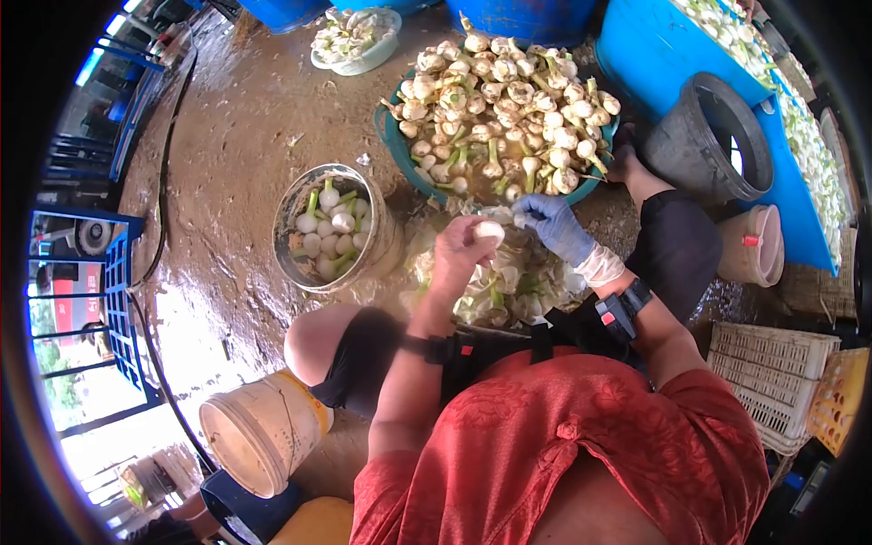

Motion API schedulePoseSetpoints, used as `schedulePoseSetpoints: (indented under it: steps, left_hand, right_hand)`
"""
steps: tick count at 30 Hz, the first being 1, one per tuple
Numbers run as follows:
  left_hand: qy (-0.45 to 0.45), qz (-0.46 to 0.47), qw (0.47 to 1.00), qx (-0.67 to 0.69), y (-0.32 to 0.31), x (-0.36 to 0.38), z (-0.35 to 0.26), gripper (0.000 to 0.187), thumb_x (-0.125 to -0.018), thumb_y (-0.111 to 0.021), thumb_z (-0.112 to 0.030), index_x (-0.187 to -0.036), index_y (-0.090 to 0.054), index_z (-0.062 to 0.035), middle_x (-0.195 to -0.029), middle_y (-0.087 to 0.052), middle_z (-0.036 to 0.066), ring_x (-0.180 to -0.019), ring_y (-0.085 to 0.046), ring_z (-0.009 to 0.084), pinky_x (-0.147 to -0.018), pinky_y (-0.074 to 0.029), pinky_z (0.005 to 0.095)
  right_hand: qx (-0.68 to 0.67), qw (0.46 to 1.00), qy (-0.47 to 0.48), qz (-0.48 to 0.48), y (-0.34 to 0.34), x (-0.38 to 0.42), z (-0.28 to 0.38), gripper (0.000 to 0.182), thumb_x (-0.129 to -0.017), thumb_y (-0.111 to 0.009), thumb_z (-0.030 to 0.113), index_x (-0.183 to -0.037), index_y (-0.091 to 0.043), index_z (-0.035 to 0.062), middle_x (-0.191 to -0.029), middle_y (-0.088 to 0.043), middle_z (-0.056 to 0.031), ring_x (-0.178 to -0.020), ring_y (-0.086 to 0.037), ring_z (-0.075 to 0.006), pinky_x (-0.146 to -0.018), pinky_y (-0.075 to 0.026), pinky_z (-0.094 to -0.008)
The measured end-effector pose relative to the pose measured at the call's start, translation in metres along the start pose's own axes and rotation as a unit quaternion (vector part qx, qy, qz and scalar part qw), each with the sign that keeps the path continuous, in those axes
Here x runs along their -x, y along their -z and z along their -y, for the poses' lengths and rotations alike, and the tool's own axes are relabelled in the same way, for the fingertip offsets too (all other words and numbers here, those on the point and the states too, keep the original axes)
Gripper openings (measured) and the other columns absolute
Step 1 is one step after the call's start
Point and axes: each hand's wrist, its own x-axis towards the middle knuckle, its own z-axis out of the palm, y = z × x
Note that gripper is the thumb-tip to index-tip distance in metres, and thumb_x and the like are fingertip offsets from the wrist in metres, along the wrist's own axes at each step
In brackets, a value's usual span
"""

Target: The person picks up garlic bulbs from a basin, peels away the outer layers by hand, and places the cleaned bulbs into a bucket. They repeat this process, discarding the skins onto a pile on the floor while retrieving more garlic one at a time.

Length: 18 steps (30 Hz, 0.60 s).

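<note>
My left hand (458, 254), bare, is closed around a peeled white garlic bulb (488, 232). Just to its right is my right hand (556, 229) in a blue glove, its fingers pinched together; what they hold, if anything, is too small to make out. Beyond both hands, a wide green tub (389, 136) is heaped with muddy garlic bulbs (490, 91) that have short green stems. On my left stands a bucket (381, 227) with clean white garlic bulbs (333, 229) inside. Beneath my hands lies a pile of peeled garlic skins (509, 282).
A black bucket (677, 150) and a pinkish bucket (754, 245) stand at right, beside large blue bins (636, 50) of garlic. A lidded white bucket (263, 427) lies near my left knee. White crates (767, 377) are at right. The floor (227, 154) is wet and muddy.
</note>
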Motion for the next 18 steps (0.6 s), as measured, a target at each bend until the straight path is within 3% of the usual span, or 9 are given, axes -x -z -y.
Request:
schedulePoseSetpoints:
  steps: [4,7,9,10,13,16,18]
  left_hand:
    - [-0.002,0.014,1.0,-0.004,-0.002,-0.003,0.001,0.032,-0.08,-0.064,-0.006,-0.108,-0.054,0.0037,-0.084,-0.063,0.008,-0.064,-0.058,0.0112,-0.055,-0.048,0.0228]
    - [0.001,0.044,0.999,0.012,-0.004,-0.001,0.0,0.032,-0.081,-0.063,-0.005,-0.11,-0.055,0.0023,-0.085,-0.064,0.008,-0.065,-0.058,0.0113,-0.056,-0.048,0.0229]
    - [0.01,0.047,0.997,0.052,-0.004,0.003,-0.005,0.032,-0.081,-0.062,-0.006,-0.111,-0.055,0.0014,-0.085,-0.064,0.008,-0.066,-0.058,0.0111,-0.056,-0.047,0.0227]
    - [0.019,0.053,0.994,0.092,-0.003,0.004,-0.009,0.032,-0.082,-0.062,-0.007,-0.112,-0.055,0.0005,-0.086,-0.064,0.008,-0.066,-0.058,0.0109,-0.057,-0.047,0.0224]
    - [0.011,0.08,0.978,0.195,0.004,0.003,-0.01,0.035,-0.084,-0.063,-0.015,-0.114,-0.055,-0.0009,-0.086,-0.063,0.008,-0.067,-0.057,0.0124,-0.055,-0.044,0.0218]
    - [0.013,0.102,0.964,0.245,0.002,0.003,-0.01,0.038,-0.084,-0.064,-0.02,-0.115,-0.054,-0.0008,-0.086,-0.061,0.008,-0.067,-0.055,0.0138,-0.052,-0.041,0.0219]
    - [0.048,0.072,0.961,0.261,-0.002,0.003,-0.016,0.038,-0.085,-0.063,-0.021,-0.115,-0.054,0.0006,-0.086,-0.061,0.008,-0.066,-0.055,0.0133,-0.052,-0.04,0.0222]
  right_hand:
    - [-0.062,0.997,0.045,0.001,-0.009,0.006,0.021,0.01,-0.081,-0.064,0.006,-0.089,-0.063,0.0005,-0.077,-0.063,-0.0057,-0.07,-0.057,-0.0124,-0.068,-0.047,-0.0269]
    - [0.045,0.996,0.062,0.036,-0.007,0.003,0.01,0.009,-0.081,-0.064,0.004,-0.089,-0.062,0.0006,-0.078,-0.063,-0.0058,-0.073,-0.057,-0.012,-0.069,-0.048,-0.0269]
    - [0.17,0.984,0.043,-0.017,-0.005,0.0,0.001,0.008,-0.081,-0.063,0.002,-0.088,-0.062,0.0004,-0.079,-0.063,-0.0058,-0.076,-0.057,-0.0116,-0.07,-0.048,-0.0271]
    - [0.17,0.984,0.044,-0.018,-0.003,-0.001,0.0,0.008,-0.081,-0.063,0.002,-0.088,-0.062,0.0004,-0.079,-0.063,-0.0058,-0.076,-0.057,-0.0116,-0.07,-0.048,-0.0271]
    - [0.115,0.992,0.005,-0.051,0.0,-0.005,0.006,0.011,-0.081,-0.062,0.002,-0.093,-0.06,0.0003,-0.083,-0.064,-0.0063,-0.079,-0.058,-0.0121,-0.073,-0.048,-0.0274]
    - [-0.087,0.993,0.059,0.052,-0.004,0.0,0.021,0.024,-0.081,-0.066,0.006,-0.104,-0.058,0.0019,-0.089,-0.064,-0.0065,-0.082,-0.059,-0.0122,-0.079,-0.049,-0.0263]
    - [-0.056,0.995,0.025,0.08,-0.006,0.002,0.018,0.027,-0.08,-0.067,0.007,-0.105,-0.059,0.002,-0.09,-0.064,-0.006,-0.083,-0.059,-0.0123,-0.078,-0.049,-0.0262]
